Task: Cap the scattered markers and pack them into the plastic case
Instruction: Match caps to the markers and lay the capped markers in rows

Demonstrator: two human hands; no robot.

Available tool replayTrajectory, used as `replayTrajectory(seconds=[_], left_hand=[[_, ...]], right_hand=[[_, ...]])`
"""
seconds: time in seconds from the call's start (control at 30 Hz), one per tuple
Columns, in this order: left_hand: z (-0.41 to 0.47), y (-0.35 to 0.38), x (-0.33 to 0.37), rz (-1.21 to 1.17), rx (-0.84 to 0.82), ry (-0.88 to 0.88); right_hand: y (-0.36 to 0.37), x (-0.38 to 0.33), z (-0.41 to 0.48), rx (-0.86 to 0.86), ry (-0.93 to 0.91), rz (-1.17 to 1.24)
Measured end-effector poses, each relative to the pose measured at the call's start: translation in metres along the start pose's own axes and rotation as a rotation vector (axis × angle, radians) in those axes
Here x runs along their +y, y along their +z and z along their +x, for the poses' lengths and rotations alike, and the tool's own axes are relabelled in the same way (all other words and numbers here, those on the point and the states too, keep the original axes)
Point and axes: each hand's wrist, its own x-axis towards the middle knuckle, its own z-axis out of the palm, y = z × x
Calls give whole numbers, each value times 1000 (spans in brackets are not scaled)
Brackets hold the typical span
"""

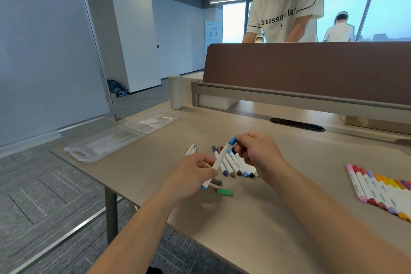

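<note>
Over desk (289,218), left hand (193,179) grips marker (219,160); right hand (259,153) its cap (232,141).

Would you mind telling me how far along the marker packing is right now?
Done: capped markers lie in a middle row and a right row. In hand: the left hand holds a blue marker while the right hand pinches the blue cap at its tip. Left: a grey cap and green cap lie loose, and the open plastic case shows no markers inside.
</note>
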Motion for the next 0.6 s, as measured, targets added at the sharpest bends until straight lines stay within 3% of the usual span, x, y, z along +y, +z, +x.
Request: replayTrajectory(seconds=[0.4, 0.53, 0.6], left_hand=[[-1, 0, 2, 44, 0, 5], [1, 1, 4, -10, 65, 3], [0, 1, 5, -151, 65, -19]], right_hand=[[-1, 1, 0, -24, -13, 24], [3, 2, -4, -88, 10, -35], [3, 2, -5, -132, 39, -10]])
